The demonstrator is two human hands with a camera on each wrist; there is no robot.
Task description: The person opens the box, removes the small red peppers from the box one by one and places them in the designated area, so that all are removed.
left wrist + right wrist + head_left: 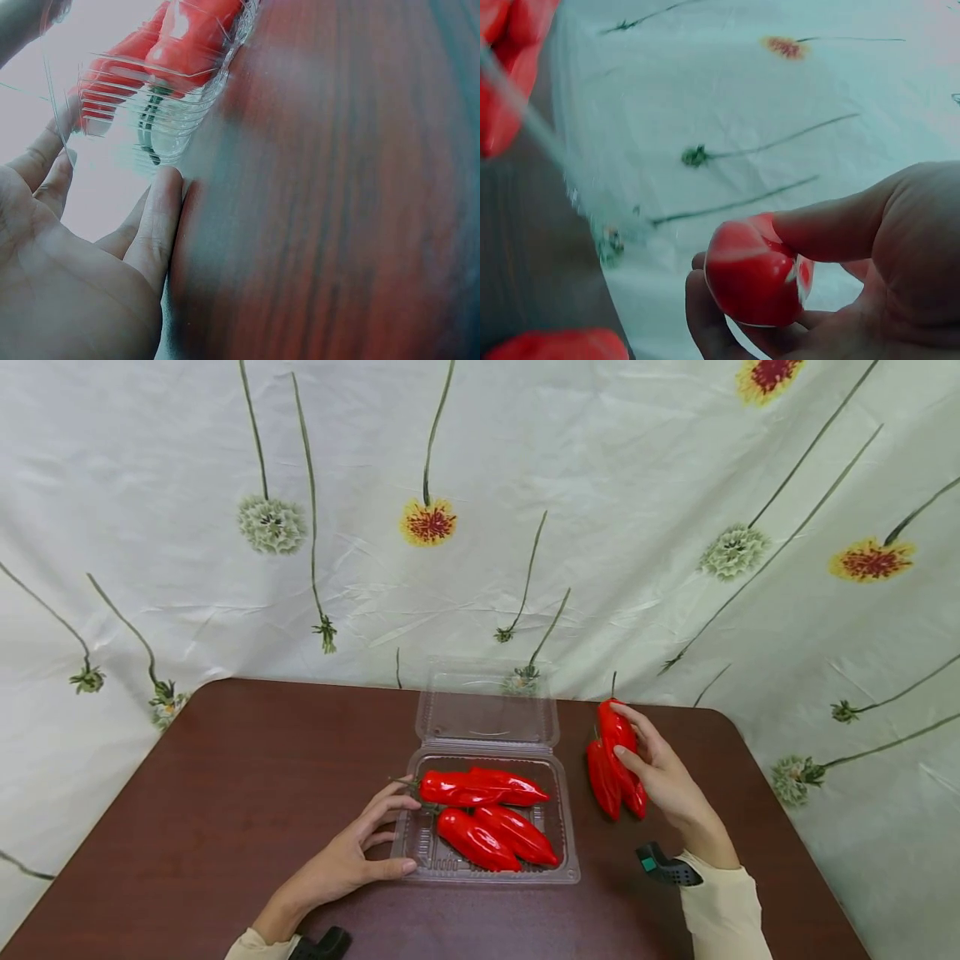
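Note:
A clear plastic clamshell box [572, 839] stands with its lid [487, 706] raised toward the back. Several glossy red peppers [476, 839] with dark stems lie in its base. My left hand [341, 860] rests against the box's left side, thumb at the near corner, fingers spread along the edge. In the left wrist view its thumb [157, 225] touches the ribbed wall. On the right, my right hand [663, 772] holds a red pepper [617, 727] between thumb and fingers. Another red pepper [602, 781] lies beside it. In the right wrist view the held pepper [750, 277] shows end-on.
Everything stands on a dark brown wooden table [247, 777] with rounded far corners. Behind it hangs a pale cloth [360, 460] printed with flowers, which also runs down the right side. A black band [667, 864] sits on the right wrist.

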